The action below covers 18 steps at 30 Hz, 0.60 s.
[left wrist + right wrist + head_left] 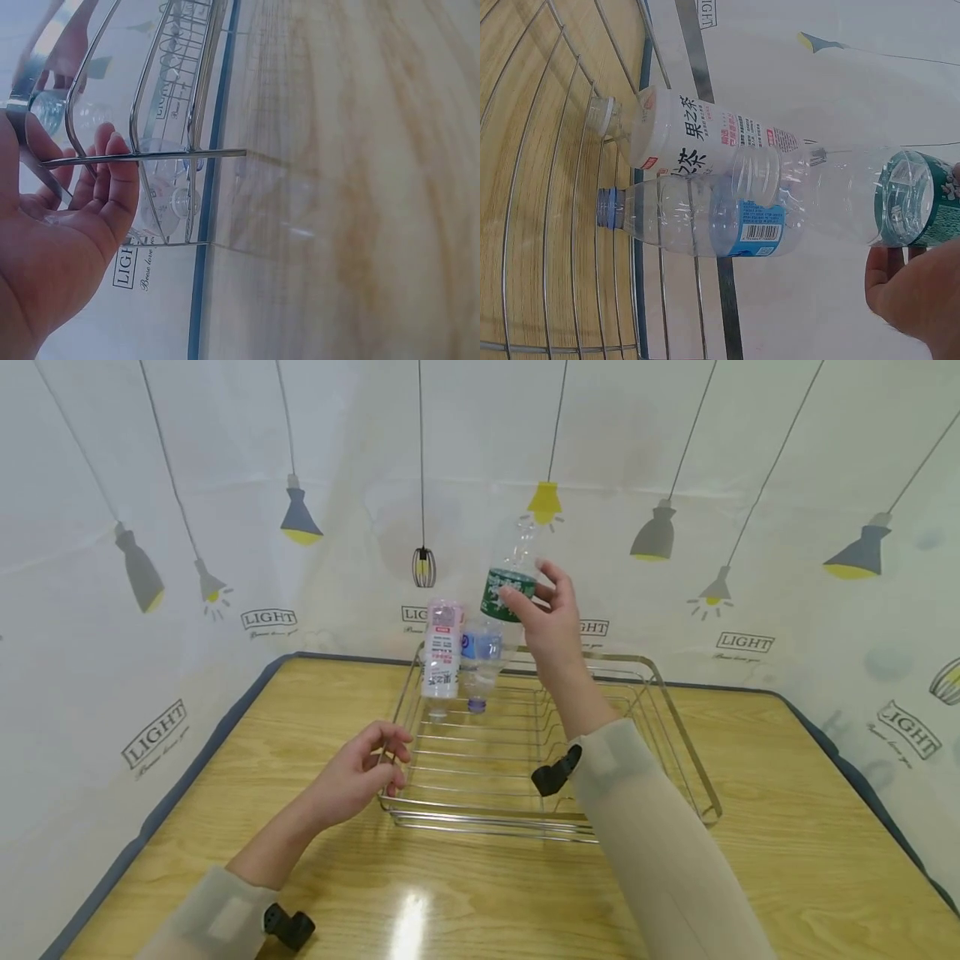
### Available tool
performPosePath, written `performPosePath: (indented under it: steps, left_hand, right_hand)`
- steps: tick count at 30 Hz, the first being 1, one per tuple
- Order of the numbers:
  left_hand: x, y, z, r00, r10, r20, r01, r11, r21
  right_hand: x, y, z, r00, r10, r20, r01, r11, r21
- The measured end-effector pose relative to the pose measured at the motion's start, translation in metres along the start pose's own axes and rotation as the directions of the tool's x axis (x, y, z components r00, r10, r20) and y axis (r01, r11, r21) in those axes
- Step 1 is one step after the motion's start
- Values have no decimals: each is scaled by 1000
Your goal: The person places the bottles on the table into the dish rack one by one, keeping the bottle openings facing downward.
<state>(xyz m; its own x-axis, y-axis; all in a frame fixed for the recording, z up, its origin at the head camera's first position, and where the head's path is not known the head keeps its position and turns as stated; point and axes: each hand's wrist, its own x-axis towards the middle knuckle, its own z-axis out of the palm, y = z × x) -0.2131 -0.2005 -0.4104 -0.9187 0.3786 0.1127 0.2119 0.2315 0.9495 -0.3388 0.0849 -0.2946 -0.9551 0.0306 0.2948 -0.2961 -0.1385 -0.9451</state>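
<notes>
My right hand (551,618) holds a clear plastic bottle with a green label (508,595) above the back of a wire rack (480,768). In the right wrist view its uncapped, threaded neck points toward the rack floor. Behind it, a white-labelled bottle (697,135) and a blue-labelled bottle (679,216) stand neck-down, side by side, at the rack's back left. The white-labelled one has a pale cap, the blue-labelled one a purple-blue cap. My left hand (360,772) curls its fingers loosely round the rack's left rim near the front corner.
The rack stands on a wood-grain table (337,877). A pale cloth backdrop (360,427) printed with lamps encloses the back and sides. Raised wire dividers (551,727) run through the rack's middle and right part. Dark edging (217,727) follows the table's border.
</notes>
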Motion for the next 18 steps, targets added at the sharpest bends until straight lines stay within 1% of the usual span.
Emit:
performPosePath:
  steps: [6,11,18]
  left_hand:
    - [0,0,1,1000,8,1,-8,1000,-2]
    - [-1,1,1,1000,-6,-1,6,1000,-6]
    - [-1,1,0,1000,5,2,-5,1000,-8]
  right_hand:
    - [5,8,-1,1000,3,-4,-3,1000,-9]
    - [7,21,-4,999,33,-1,-33,999,-39]
    - [10,35,-12,998,53,-35,-55,997,-61]
